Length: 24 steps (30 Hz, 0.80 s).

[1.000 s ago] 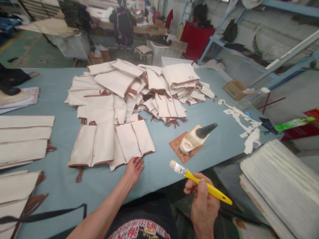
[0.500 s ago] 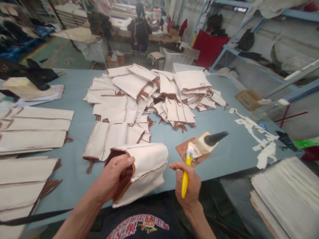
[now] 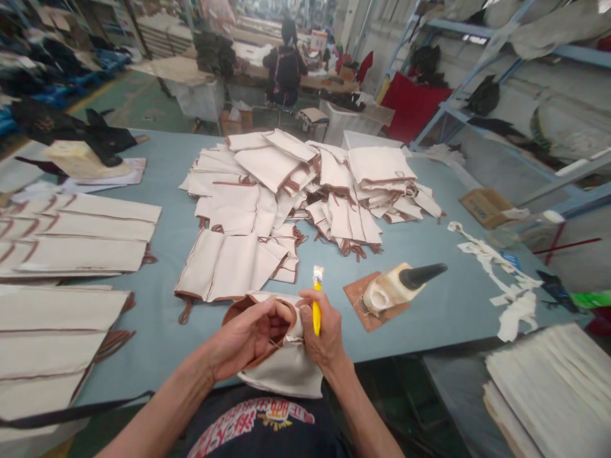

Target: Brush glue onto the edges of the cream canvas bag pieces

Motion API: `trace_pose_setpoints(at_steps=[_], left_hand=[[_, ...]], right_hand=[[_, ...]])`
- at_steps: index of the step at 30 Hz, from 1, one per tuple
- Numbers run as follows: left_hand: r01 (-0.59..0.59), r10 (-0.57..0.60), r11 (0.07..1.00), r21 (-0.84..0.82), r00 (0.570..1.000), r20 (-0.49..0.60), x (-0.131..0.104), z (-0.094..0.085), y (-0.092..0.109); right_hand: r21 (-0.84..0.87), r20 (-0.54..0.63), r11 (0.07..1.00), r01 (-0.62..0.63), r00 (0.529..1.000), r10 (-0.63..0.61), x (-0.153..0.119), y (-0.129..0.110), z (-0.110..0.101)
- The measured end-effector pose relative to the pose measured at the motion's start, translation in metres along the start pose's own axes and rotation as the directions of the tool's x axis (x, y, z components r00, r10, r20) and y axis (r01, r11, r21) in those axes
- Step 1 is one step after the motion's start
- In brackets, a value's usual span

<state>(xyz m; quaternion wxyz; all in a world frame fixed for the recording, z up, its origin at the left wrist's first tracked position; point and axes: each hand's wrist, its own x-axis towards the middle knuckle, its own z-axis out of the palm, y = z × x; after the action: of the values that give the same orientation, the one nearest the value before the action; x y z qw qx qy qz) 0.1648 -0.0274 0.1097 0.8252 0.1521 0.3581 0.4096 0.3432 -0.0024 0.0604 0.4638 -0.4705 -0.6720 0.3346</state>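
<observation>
My left hand grips the brown-edged mouth of a cream cloth bag, its fingers partly inside the opening. The bag lies tilted at the table's front edge, close to my body. In my right hand is a yellow-handled brush, bristles pointing up and away from me. That hand also touches the bag's right side, where its fingertips are partly hidden. To the right, a whitish cut-open container with a black end rests on a brown board.
Similar bags with brown cords are heaped mid-table. More lie in flat stacks at left. White scraps and a small cardboard box are at right. Cream cloth pieces are piled lower right. A person sits far behind.
My right hand has brought the brush from the container leftward to the bag, bristles now up. The bag's mouth has turned more toward me, with my left fingers further inside.
</observation>
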Motion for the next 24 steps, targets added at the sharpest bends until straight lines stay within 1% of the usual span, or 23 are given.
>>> trace_pose_setpoints(at_steps=[1,2,4,5,6,7,8,9,11,12,13,14,15,16,17,19,21,22,24], left_hand=[[0.03,-0.03,1.0,0.001,0.999,0.04,-0.001,-0.003,0.002],[0.062,-0.062,0.998,0.006,0.998,0.034,-0.001,-0.006,0.004],[0.104,-0.103,0.994,0.034,0.994,-0.037,-0.003,-0.011,0.005],[0.115,-0.11,0.99,0.076,0.991,-0.071,-0.005,-0.013,0.005],[0.118,-0.104,0.981,0.152,0.99,-0.096,-0.007,-0.015,0.004],[0.115,-0.09,0.957,0.266,0.99,-0.104,-0.009,-0.017,0.004],[0.098,-0.062,0.909,0.404,0.993,-0.101,-0.011,-0.02,0.003],[0.064,-0.019,0.833,0.549,0.996,-0.088,-0.014,-0.023,0.002],[-0.048,0.129,0.615,0.787,0.991,-0.04,-0.018,-0.031,-0.001],[-0.112,0.224,0.492,0.863,0.975,-0.001,-0.019,-0.036,-0.004],[-0.17,0.313,0.366,0.915,0.948,0.051,-0.02,-0.041,-0.008],[-0.22,0.378,0.237,0.946,0.918,0.119,-0.02,-0.045,-0.012],[-0.261,0.405,0.112,0.959,0.893,0.196,-0.019,-0.049,-0.017],[-0.293,0.407,0.0,0.956,0.873,0.268,-0.018,-0.051,-0.021],[-0.312,0.388,-0.096,0.945,0.863,0.324,-0.016,-0.053,-0.026],[-0.32,0.34,-0.241,0.916,0.856,0.388,-0.012,-0.051,-0.032],[-0.304,0.282,-0.333,0.893,0.871,0.402,-0.007,-0.045,-0.034],[-0.3,0.243,-0.361,0.883,0.884,0.399,-0.006,-0.041,-0.033],[-0.315,0.143,-0.381,0.869,0.909,0.392,-0.006,-0.03,-0.03]], right_hand=[[0.008,-0.035,1.0,-0.026,0.999,0.026,-0.003,0.005,0.003],[0.015,-0.062,0.999,-0.048,0.997,0.049,-0.005,0.01,0.005],[0.035,-0.101,0.996,-0.082,0.991,0.085,-0.009,0.021,0.009],[0.049,-0.129,0.994,-0.101,0.986,0.107,-0.009,0.026,0.011],[0.066,-0.167,0.99,-0.123,0.977,0.133,-0.009,0.031,0.012],[0.083,-0.213,0.986,-0.147,0.963,0.162,-0.009,0.037,0.012],[0.1,-0.264,0.98,-0.171,0.945,0.192,-0.008,0.043,0.012],[0.118,-0.315,0.974,-0.194,0.923,0.222,-0.007,0.048,0.01],[0.153,-0.39,0.961,-0.23,0.88,0.273,-0.006,0.058,0.006],[0.17,-0.411,0.955,-0.245,0.863,0.295,-0.006,0.063,0.004],[0.185,-0.423,0.948,-0.258,0.85,0.314,-0.006,0.066,0.002],[0.2,-0.428,0.942,-0.269,0.841,0.331,-0.007,0.069,0.001],[0.214,-0.431,0.936,-0.279,0.833,0.347,-0.008,0.071,0.001],[0.225,-0.435,0.931,-0.287,0.826,0.36,-0.009,0.073,0.001],[0.232,-0.439,0.927,-0.294,0.819,0.369,-0.01,0.074,0.002],[0.235,-0.438,0.924,-0.301,0.816,0.377,-0.011,0.077,0.004],[0.22,-0.414,0.927,-0.304,0.832,0.37,-0.012,0.08,0.007],[0.206,-0.392,0.93,-0.303,0.845,0.362,-0.012,0.082,0.008],[0.167,-0.347,0.939,-0.301,0.873,0.342,-0.01,0.085,0.009]])
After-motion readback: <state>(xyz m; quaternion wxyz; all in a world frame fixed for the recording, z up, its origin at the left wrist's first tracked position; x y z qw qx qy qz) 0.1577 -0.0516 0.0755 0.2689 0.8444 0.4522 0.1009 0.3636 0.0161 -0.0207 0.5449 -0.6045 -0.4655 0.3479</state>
